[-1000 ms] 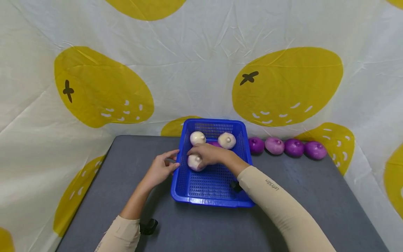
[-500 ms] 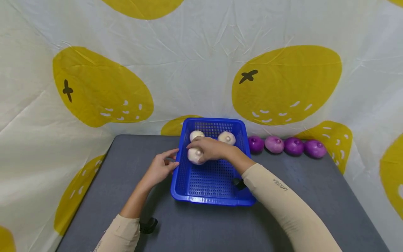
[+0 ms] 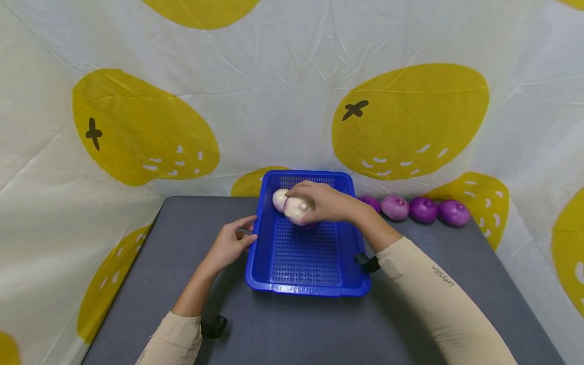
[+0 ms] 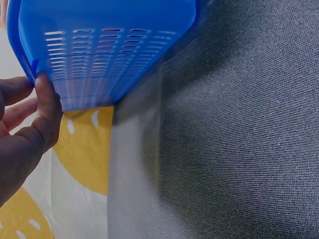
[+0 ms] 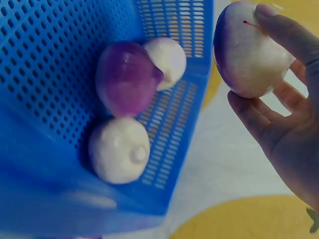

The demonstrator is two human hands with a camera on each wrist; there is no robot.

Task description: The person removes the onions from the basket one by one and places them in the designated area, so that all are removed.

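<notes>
Two hands are at work in the head view. The right hand (image 3: 329,204) holds a white onion (image 3: 297,209) lifted above the far half of the blue basket (image 3: 304,276), fingers curled over its top. The left hand (image 3: 231,244) rests at the basket's 9 o'clock wall, thumb and fingers closed on the rim. Four purple onions (image 3: 423,210) line the tabletop (image 3: 182,284) at the basket's 3 o'clock.

Left wrist view: the fingers (image 4: 49,107) pinch the basket rim (image 4: 30,69), steadying it.

Right wrist view: the held white onion (image 5: 249,52) sits in a curled grip, fingertips on its crown, palm side beneath. Inside the basket lie one purple onion (image 5: 124,79) and two white ones (image 5: 119,149).

Judgement: the onion looks smooth, rounded and fairly light, firm rather than fragile; its glossy skin may slip, so a wrap around the widest girth suits best.
</notes>
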